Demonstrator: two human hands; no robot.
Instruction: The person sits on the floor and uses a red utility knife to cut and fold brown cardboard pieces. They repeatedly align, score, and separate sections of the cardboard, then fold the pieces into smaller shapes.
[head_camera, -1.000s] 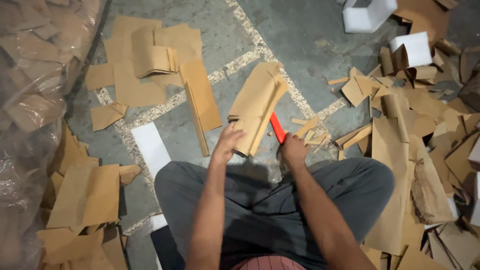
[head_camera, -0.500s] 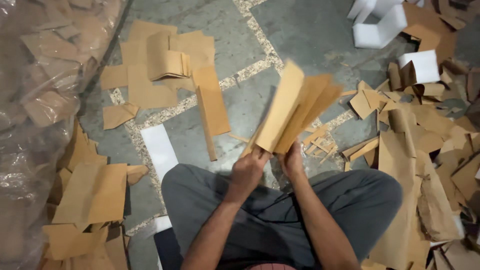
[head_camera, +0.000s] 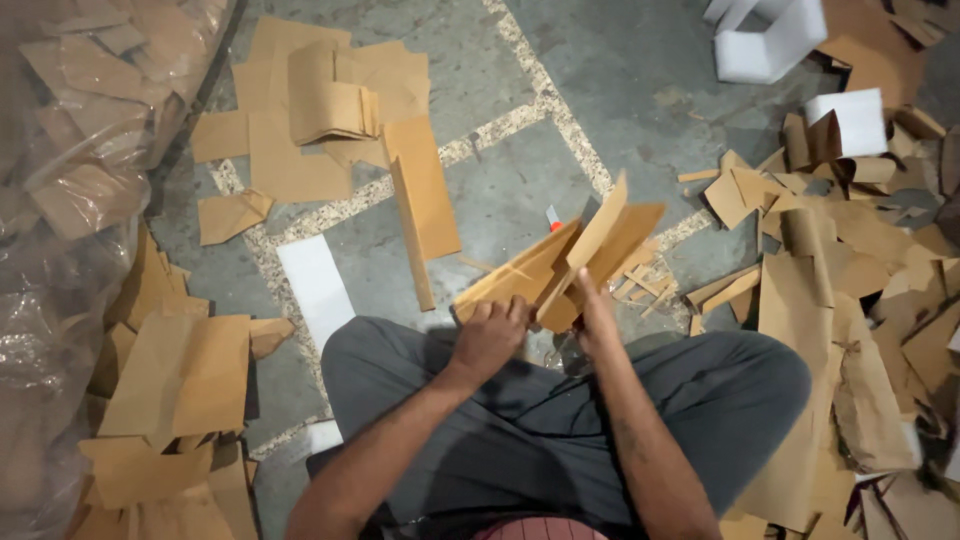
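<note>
I sit cross-legged on a grey floor. Both hands hold a folded bundle of brown cardboard sheets (head_camera: 565, 262) just above my knees. My left hand (head_camera: 488, 335) grips its lower left edge with curled fingers. On the bundle's lower right side, my right hand (head_camera: 597, 318) has its fingers pressed up along the sheets. The bundle fans open at its top. A small red-and-white tool tip (head_camera: 552, 217) shows on the floor behind the bundle, mostly hidden.
Flat and folded cardboard pieces (head_camera: 330, 130) lie ahead on the left. A white strip (head_camera: 316, 285) lies near my left knee. Heaped cardboard scraps (head_camera: 860, 290) fill the right side. A clear plastic bag of cardboard (head_camera: 70, 150) lines the left. White foam blocks (head_camera: 768, 40) sit far right.
The cardboard bundle was lifted and tipped upright, then lowered and turned flatter toward the left. The red tool seen beside my right hand a second ago is now hidden behind the bundle.
</note>
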